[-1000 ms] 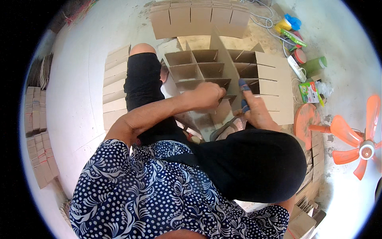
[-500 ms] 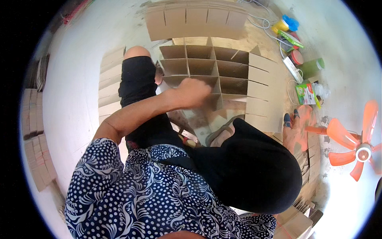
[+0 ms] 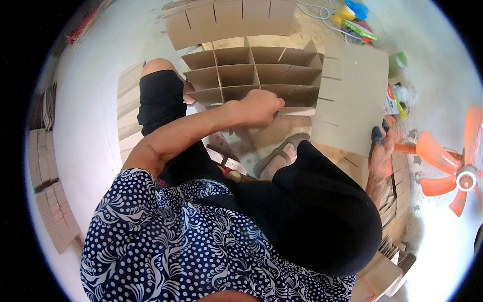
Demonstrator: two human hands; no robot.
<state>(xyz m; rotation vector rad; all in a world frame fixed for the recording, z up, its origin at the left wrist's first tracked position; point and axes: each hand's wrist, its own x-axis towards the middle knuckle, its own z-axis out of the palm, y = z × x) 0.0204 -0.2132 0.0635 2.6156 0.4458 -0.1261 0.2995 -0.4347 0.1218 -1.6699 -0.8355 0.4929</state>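
A grid of interlocked brown cardboard divider strips (image 3: 236,74) stands in front of me, forming several open cells. At its near edge, my left hand (image 3: 260,107) is closed, with the fingertips curled down by the front strip and partly hidden. On the right, my right hand (image 3: 383,140) grips the near right corner of a slotted cardboard sheet (image 3: 359,95). Dark covers show on some of its fingers. The sheet is tilted up beside the grid, with its slots along the left side.
Slotted cardboard (image 3: 229,20) lies beyond the grid, and more pieces (image 3: 132,110) are left of my knee. An orange fan (image 3: 465,178) stands at the right. A green cup (image 3: 397,61) and a white cable (image 3: 324,20) are by the wall. My sandalled foot (image 3: 282,157) is below the grid.
My right hand has raised a slotted sheet from the right side, and it now covers part of the objects by the wall. My left hand has shifted slightly right and up; the view has moved.
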